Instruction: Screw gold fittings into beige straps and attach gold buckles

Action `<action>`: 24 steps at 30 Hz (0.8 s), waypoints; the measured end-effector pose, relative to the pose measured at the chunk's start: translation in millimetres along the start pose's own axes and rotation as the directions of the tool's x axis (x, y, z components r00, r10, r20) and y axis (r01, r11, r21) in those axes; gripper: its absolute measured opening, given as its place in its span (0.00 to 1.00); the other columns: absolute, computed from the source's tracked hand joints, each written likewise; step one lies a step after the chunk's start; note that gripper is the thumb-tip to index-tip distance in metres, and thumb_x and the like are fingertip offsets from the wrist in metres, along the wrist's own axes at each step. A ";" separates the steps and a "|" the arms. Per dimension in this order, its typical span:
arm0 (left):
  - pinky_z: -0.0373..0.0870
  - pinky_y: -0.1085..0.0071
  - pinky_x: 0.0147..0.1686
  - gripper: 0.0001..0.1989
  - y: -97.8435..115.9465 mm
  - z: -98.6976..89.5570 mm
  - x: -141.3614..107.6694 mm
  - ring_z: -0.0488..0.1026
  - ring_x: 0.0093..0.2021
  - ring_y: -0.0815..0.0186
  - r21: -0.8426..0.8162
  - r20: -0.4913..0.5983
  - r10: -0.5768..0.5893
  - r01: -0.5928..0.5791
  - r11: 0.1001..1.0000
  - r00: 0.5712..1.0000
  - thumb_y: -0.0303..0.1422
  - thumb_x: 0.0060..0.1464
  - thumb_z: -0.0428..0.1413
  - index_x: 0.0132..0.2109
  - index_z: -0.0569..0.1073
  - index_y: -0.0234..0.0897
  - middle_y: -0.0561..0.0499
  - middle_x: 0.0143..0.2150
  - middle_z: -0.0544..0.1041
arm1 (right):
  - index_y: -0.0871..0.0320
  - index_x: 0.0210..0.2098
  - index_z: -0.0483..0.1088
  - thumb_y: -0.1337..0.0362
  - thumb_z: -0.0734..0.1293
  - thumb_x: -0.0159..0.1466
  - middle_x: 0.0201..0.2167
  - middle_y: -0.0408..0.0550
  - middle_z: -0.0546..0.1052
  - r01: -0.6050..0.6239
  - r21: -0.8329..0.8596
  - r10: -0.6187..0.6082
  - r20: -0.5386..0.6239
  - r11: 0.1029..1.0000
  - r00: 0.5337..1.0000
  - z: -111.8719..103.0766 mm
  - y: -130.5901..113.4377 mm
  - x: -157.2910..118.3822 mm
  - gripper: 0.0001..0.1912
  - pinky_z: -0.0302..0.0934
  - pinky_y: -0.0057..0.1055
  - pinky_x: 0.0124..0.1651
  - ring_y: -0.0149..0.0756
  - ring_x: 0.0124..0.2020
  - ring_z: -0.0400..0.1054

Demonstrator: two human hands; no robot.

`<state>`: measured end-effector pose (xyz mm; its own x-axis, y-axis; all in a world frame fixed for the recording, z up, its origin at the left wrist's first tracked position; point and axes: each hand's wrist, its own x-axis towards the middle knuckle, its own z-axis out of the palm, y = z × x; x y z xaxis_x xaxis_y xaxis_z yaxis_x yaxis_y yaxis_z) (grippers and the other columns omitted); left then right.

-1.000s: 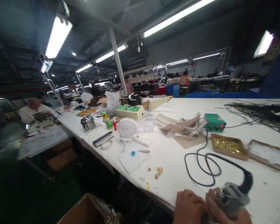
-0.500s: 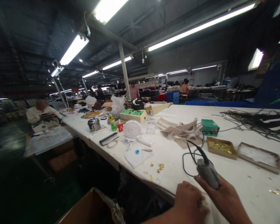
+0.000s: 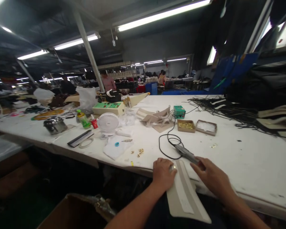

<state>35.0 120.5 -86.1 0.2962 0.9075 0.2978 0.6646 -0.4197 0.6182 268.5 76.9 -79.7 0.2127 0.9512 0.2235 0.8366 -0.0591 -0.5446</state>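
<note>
At white worktable [image 3: 243,168], holding beige panel [image 3: 185,190] in curled left hand [image 3: 164,174], gripping grey hand tool [image 3: 187,154] in closed right hand [image 3: 212,175]. Possibly risking snags from looped black cord [image 3: 159,143].

A long white worktop [image 3: 245,159] runs from left to right. At its near edge, left of centre, lie a dark flat bar [image 3: 80,138], a pale tape ring [image 3: 85,142], a white cloth [image 3: 114,153] and loose brass pieces [image 3: 140,152]. Further in from that edge stand a metal pot [image 3: 54,126], a green-labelled bottle [image 3: 84,120], a small red bottle [image 3: 94,122] and a white fan [image 3: 108,122]. Toward the far edge sits a cream-and-green machine [image 3: 109,108]; a heap of beige pieces [image 3: 157,117], a green box [image 3: 179,112] and two shallow trays [image 3: 186,126] line up rightward, a black cord [image 3: 160,149] looping nearer. Dark strips [image 3: 216,109] spread along the far edge on the right.
</note>
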 end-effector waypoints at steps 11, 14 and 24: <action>0.70 0.54 0.58 0.08 11.9 -13.4 -30.0 0.76 0.53 0.55 -0.115 -0.129 -0.040 0.025 0.993 0.991 0.34 0.58 0.63 0.44 0.82 0.39 0.46 0.49 0.83 | 0.56 0.74 0.58 0.37 0.74 0.51 0.44 0.56 0.84 -0.552 0.697 0.280 0.476 0.459 0.834 1.9 -35.1 -109.1 0.58 0.75 0.45 0.46 0.60 0.47 0.80; 0.72 0.56 0.59 0.22 12.6 -37.9 -70.5 0.77 0.57 0.55 -0.339 -0.184 0.095 -0.154 0.928 0.978 0.47 0.70 0.49 0.53 0.80 0.39 0.41 0.55 0.82 | 0.52 0.68 0.69 0.40 0.78 0.47 0.49 0.57 0.83 -0.568 0.654 0.238 0.527 0.500 0.816 -33.1 -43.3 -83.4 0.53 0.76 0.46 0.47 0.64 0.51 0.78; 0.79 0.60 0.50 0.17 3.4 -104.1 -151.2 0.83 0.47 0.54 -0.314 -0.271 0.186 -0.269 0.910 0.945 0.39 0.68 0.55 0.59 0.79 0.46 0.42 0.48 0.86 | 0.57 0.57 0.78 0.34 0.67 0.59 0.19 0.45 0.75 -0.580 0.568 -0.074 0.748 0.584 0.659 -32.2 -147.6 -54.6 0.39 0.65 0.33 0.24 0.40 0.18 0.70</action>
<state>-79.0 -19.7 -53.3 0.2176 0.7752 0.5930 0.3095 -0.6310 0.7114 149.7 24.0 14.4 -0.2992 0.8580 -0.4175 0.0784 -0.4139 -0.9069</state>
